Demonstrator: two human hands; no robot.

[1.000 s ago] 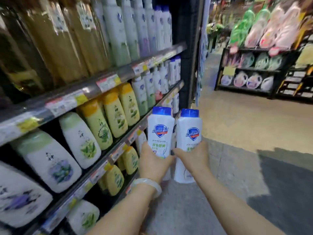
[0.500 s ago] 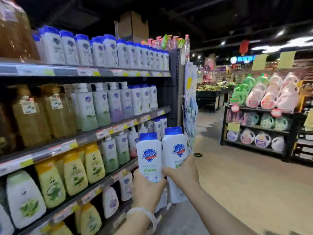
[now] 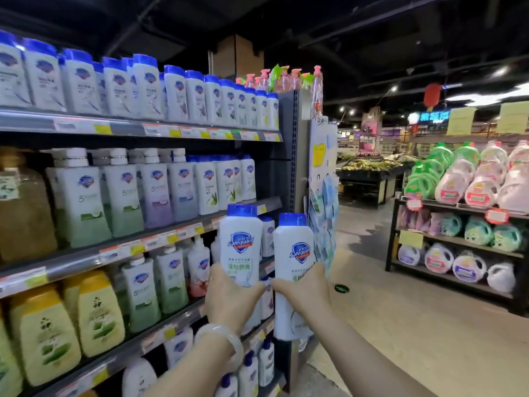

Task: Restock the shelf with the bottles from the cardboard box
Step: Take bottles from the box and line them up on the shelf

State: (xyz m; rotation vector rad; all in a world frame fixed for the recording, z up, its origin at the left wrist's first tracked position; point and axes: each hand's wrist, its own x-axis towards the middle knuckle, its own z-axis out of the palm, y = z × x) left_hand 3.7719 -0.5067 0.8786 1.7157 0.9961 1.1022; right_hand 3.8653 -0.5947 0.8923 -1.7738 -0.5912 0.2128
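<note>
At the lower middle of the frame, the left hand wraps its fingers round a white, blue-capped bottle, held upright. Just right of it, the right hand grips a second, matching bottle, also upright and nearly touching the first. Both bottles are in front of the shelf that fills the left of the frame, near its right end, level with its middle rows. A pale bangle circles the left wrist.

— What is hidden on the held bottles?
— The lower label of the left bottle is covered by the left hand; the fingers are concealed behind both bottles.
— And the price tags?
— Too blurred to be read.
</note>
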